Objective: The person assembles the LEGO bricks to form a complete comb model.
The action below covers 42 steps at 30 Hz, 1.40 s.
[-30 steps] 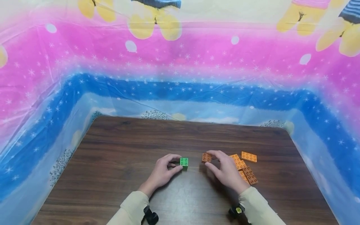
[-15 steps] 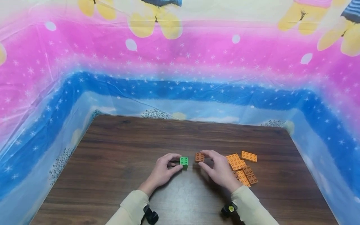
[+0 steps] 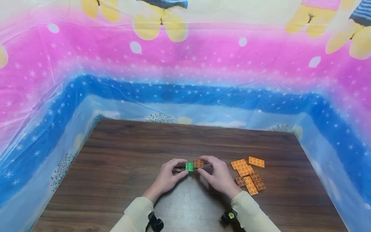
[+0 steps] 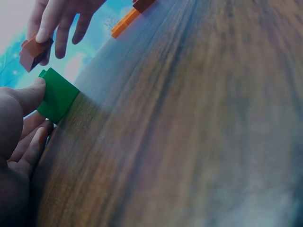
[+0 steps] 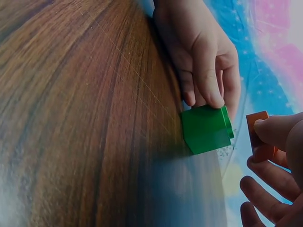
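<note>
Green four-stud toy brick (image 3: 189,167), studs up on the wood-grain table (image 3: 130,145), pinched by the left hand (image 3: 168,174). Brown four-stud brick (image 3: 198,163), pinched by the right hand (image 3: 217,173), raised near the green one, apart. Orange and brown bricks (image 3: 244,170), grouped at right.

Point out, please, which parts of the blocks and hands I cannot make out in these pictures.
Head view: any lettering on the green block is too small to read.
Both wrist views: its underside is hidden, turned toward the table.
Right wrist view: the thumb covers part of the held brown block; the right edge cuts off part of the right hand.
Left wrist view: the top edge cuts off the loose brown block.
</note>
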Each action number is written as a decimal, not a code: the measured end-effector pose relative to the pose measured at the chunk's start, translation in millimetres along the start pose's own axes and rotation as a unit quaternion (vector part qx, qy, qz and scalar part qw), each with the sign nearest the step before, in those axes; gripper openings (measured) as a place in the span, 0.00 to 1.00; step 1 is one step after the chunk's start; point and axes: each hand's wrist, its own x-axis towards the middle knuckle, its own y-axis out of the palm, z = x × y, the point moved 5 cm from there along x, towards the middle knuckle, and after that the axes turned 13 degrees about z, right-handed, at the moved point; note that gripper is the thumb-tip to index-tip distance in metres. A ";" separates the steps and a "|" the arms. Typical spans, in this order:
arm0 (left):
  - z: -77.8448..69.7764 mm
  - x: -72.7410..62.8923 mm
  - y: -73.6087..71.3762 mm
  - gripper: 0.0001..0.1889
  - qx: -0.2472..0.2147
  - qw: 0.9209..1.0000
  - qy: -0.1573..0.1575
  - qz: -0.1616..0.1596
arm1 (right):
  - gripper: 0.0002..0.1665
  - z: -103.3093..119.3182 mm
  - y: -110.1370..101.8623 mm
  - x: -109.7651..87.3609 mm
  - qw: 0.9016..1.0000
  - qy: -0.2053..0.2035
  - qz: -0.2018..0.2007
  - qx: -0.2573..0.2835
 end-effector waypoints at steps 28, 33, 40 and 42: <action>1.5 0.7 0.7 0.19 -0.006 1.000 0.015 -0.002 | 0.23 7.4 19.5 13.2 1.000 -0.018 0.022 -0.009; 1.8 0.8 0.9 0.18 -0.006 1.000 0.020 -0.003 | 0.23 7.6 20.8 13.8 0.999 -0.022 0.020 -0.013; 2.0 1.2 0.8 0.18 -0.003 1.000 0.018 -0.006 | 0.21 9.3 21.1 15.1 0.999 -0.032 0.001 -0.027; 2.2 1.4 0.7 0.18 -0.003 1.000 0.015 -0.006 | 0.21 9.7 21.3 15.7 0.999 -0.033 -0.002 -0.031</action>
